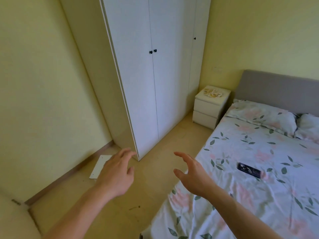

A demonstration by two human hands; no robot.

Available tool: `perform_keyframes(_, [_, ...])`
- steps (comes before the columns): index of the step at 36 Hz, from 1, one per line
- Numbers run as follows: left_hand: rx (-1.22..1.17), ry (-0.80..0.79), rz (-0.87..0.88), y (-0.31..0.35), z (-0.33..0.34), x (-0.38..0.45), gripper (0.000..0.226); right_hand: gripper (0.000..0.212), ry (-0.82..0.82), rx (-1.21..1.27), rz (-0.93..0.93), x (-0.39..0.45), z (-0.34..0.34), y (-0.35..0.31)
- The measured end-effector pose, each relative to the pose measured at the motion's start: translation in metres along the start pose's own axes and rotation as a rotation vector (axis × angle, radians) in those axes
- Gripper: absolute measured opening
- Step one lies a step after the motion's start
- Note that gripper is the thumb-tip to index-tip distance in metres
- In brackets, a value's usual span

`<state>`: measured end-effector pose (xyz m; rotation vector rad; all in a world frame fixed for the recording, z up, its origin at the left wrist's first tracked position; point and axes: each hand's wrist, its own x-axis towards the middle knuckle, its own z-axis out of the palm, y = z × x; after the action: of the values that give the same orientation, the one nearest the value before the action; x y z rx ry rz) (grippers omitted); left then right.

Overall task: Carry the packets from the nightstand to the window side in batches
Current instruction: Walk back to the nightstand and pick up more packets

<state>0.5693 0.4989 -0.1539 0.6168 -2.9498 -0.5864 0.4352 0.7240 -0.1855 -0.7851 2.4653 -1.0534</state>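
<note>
Packets (212,93) lie in a loose heap on top of the white nightstand (205,107), between the wardrobe (155,75) and the bed (259,152). Left hand (114,175) and right hand (193,175) reach forward over the floor, fingers spread and relaxed, holding nothing.

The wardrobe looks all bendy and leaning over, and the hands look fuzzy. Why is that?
In the head view, the wide-angle lens bows the wardrobe and the wall edges. The left hand and right hand are slightly smeared, likely motion blur. The packets on the nightstand are too small and soft to read. Light is even, no harsh shadows.
</note>
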Motion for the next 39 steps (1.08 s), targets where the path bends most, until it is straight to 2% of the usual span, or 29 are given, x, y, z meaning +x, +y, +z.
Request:
perform_keyframes(9, [0.023,-0.057,0.213,-0.045,-0.029,0.135,0.050,0.057,0.164,-0.030,0.109,0.105,0.016,-0.039])
perform_keyframes(22, [0.059,-0.107,0.310,-0.120,-0.071,0.349,0.047,0.059,0.236,0.049,0.184,0.308,0.037,-0.066])
perform_keyframes(33, [-0.006,-0.139,0.473,-0.100,-0.075,0.533,0.044,0.058,0.446,0.051,0.260,0.432,-0.019,-0.067])
perform_keyframes(39, [-0.046,-0.162,0.517,-0.106,-0.063,0.621,0.044,0.061,0.465,0.028,0.299,0.511,-0.032,-0.054])
